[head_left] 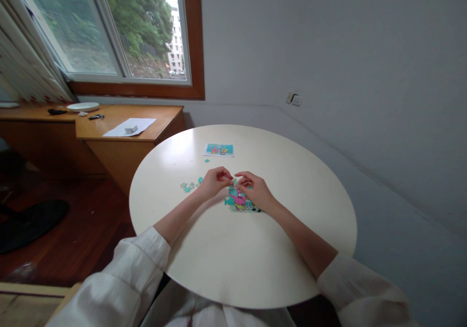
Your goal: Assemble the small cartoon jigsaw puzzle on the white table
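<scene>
A partly joined jigsaw puzzle [239, 203] lies on the white round table [233, 259], showing a pink cartoon figure on a teal ground. Over its upper left edge, my left hand [214, 183] is closed in a pinch; whatever sits between the fingertips is too small to make out. My right hand [258, 190] hovers over the right part of the puzzle and hides some of it. Its forefinger and thumb are apart, the other fingers curled. Left of my left hand lie several loose puzzle pieces [187, 189].
Beyond the hands lies a small picture sheet [219, 150] with a single puzzle piece [207, 161] near it. A wooden desk [168, 118] at the back left carries a white plate [83, 107], a paper sheet [140, 125] and a small white box [131, 129].
</scene>
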The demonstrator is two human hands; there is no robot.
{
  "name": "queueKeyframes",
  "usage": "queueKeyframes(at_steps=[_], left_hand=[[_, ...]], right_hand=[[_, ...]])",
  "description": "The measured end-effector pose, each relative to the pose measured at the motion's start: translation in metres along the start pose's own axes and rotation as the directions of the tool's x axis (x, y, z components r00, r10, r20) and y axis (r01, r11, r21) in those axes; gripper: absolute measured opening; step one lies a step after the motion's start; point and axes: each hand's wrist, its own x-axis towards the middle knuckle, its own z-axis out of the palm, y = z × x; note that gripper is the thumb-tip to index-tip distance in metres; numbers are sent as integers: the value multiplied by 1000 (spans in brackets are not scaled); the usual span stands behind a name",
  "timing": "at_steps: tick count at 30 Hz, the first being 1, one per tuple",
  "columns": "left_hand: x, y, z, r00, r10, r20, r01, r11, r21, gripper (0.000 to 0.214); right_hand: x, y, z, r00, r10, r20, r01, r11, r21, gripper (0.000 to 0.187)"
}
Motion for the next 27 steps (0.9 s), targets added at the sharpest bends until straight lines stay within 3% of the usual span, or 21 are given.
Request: queueKeyframes(at_steps=[5, 9, 13, 18, 21, 27], left_hand=[[0, 0, 1, 999, -27, -35, 24, 997, -68, 21], [1, 0, 0, 998, -18, -58, 18, 1000, -13, 16], [-1, -4, -6, 992, 83, -95, -54, 960, 273, 10], [-8, -10, -12, 993, 122, -3, -91, 755, 650, 7], [-11, -10, -12, 993, 101, 69, -119, 691, 713, 9], [-12, -7, -12, 990, 65, 127, -138, 660, 738, 11]], right_hand=[[-1, 1, 1, 999, 12, 38, -11, 1000, -13, 22], [1, 2, 3, 999, 49, 5, -49, 999, -20, 18], [1, 6, 5, 996, 65, -53, -68, 996, -62, 15], [-2, 11, 7, 994, 92, -59, -100, 982, -162, 14], [-2, 14, 8, 996, 79, -50, -88, 974, -210, 12], [0, 20, 9, 998, 57, -34, -64, 963, -260, 11]])
